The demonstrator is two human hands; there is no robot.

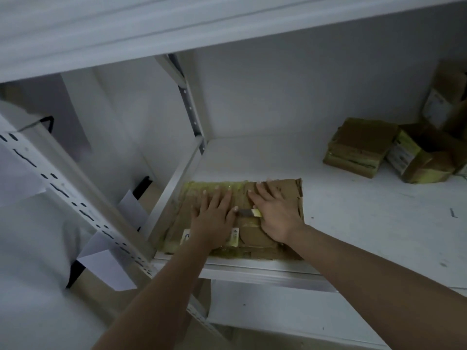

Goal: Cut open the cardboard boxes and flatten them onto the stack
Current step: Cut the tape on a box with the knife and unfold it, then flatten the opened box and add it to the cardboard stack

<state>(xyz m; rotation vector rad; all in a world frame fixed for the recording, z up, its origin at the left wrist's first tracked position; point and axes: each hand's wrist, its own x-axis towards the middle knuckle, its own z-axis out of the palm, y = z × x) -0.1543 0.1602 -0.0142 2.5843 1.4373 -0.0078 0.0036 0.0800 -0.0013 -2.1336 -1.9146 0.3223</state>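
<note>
A stack of flattened cardboard (290, 192) with yellow tape lies at the front left corner of the white shelf (366, 223). My left hand (214, 215) presses flat on the top sheet with straight fingers. My right hand (275, 213) lies beside it on the cardboard, fingers spread flat. A small cutter (250, 212) with a yellow tip pokes out from under its thumb side, towards the left hand. How the cutter is held is hidden under the palm.
Closed taped boxes (361, 145) sit at the back right of the shelf, with an opened box (417, 160) and another box (444, 97) beside them. A perforated metal upright (75, 205) stands at the left. An upper shelf (177, 29) hangs overhead.
</note>
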